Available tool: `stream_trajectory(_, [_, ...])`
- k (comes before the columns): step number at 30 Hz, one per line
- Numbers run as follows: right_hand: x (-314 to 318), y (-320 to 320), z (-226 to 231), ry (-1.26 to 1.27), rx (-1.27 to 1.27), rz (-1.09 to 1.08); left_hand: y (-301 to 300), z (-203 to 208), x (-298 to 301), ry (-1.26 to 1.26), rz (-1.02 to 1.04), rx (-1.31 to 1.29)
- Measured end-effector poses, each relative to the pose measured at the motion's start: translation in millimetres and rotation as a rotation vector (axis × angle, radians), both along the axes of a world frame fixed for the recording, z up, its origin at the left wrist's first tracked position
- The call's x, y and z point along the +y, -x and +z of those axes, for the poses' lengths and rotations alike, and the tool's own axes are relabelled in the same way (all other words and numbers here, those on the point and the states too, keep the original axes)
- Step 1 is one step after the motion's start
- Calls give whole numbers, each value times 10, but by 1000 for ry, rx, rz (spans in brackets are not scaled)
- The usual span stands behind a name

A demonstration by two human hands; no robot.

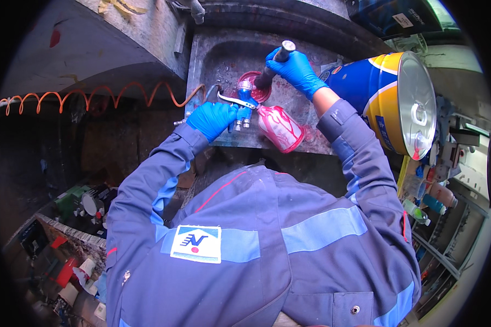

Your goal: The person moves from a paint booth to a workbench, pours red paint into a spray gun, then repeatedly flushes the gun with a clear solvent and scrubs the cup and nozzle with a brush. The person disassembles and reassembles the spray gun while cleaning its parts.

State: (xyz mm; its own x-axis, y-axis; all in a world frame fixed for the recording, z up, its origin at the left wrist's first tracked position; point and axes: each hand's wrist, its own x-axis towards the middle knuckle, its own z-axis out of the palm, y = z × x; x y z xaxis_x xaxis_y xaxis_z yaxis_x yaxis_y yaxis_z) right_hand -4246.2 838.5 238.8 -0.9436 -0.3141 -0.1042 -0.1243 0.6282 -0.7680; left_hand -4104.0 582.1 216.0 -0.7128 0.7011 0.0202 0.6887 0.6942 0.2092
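Observation:
My left hand (pixel 213 120), in a blue glove, is closed round the handle of a spray gun (pixel 246 99) with a blue body and a silver trigger. The gun's cup (pixel 281 129), whitish and streaked with red paint, tilts toward the tray's near edge. My right hand (pixel 298 73), also blue-gloved, grips a dark stick-shaped tool (pixel 271 70) with a pale round end on top. The tool's lower end reaches into a round red-stained dish (pixel 262 94) beside the gun; what the tip looks like cannot be made out.
A paint-stained metal tray (pixel 223 46) lies under both hands. At right, a big blue and yellow drum (pixel 365 82) lies tilted, its silver lid facing right. An orange coiled hose (pixel 114 98) runs in from the left. Bottles (pixel 433 204) stand at the lower right.

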Motion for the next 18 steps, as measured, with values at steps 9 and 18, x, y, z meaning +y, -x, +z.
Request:
stream_trajectory(9, [-482,-275,725,81,464,312,151,145,118,5,-38,-14])
stream_trajectory(18, [-745,12,852,-31,468,311,117,227,188,-64,-31,-16])
